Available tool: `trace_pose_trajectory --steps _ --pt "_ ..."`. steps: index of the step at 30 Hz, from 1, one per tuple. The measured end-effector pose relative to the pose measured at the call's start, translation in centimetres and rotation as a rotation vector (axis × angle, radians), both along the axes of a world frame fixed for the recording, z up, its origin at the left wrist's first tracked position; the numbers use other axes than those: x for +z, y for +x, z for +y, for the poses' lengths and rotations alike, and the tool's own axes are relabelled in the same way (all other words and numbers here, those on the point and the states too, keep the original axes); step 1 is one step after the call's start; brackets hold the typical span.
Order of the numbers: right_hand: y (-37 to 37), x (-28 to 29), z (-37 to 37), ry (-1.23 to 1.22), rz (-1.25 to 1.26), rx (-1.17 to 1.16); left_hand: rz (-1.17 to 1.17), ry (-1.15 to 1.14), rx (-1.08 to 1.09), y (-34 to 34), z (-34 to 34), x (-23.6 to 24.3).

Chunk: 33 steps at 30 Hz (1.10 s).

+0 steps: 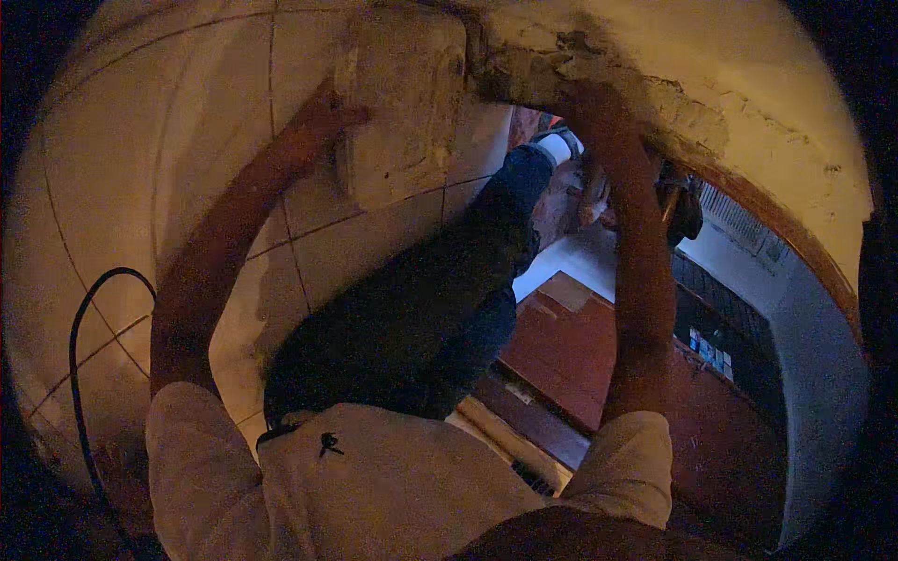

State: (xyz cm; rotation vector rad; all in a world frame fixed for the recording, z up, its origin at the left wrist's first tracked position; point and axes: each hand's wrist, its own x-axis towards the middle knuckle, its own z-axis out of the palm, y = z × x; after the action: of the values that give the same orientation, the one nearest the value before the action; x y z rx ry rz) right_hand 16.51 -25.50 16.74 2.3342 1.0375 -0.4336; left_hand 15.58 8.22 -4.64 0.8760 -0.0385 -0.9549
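The light is dim and grainy. At the upper left, my left hand (323, 126) grips the left edge of a pale, squarish slab (402, 117) smeared with mortar, its thumb toward the slab's face. My right hand (599, 105) reaches up to a rough, broken plaster edge (552, 75) right of the slab. Its fingers are lost in shadow, and I cannot make out whether it holds anything.
Large pale tiles (215, 84) with dark joints lie around the slab. A black cable (77, 327) loops at the left. My dark-trousered leg (402, 299) stretches below the slab. Reddish-brown boards (561, 346) and a dark shelf (730, 318) with small items are at right.
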Motion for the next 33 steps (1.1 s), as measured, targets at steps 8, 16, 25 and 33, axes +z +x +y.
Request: trace_pose_trajectory --steps 8,16,25,33 --pt "1.1 5.3 4.6 -0.333 -0.027 -0.414 0.021 -0.064 0.05 -0.6 0.5 -0.1" --pt "-5.5 4.9 8.1 0.138 -0.244 -0.516 0.027 0.028 -0.067 -0.3 -0.2 -1.4" --pt "-12.0 -6.5 7.8 0.796 0.061 -1.167 0.04 -0.071 0.054 -0.4 -0.4 -1.8" --pt "-12.5 -5.9 3.8 0.627 0.103 -1.132 0.132 -0.226 -0.003 -0.6 -1.0 -3.6"
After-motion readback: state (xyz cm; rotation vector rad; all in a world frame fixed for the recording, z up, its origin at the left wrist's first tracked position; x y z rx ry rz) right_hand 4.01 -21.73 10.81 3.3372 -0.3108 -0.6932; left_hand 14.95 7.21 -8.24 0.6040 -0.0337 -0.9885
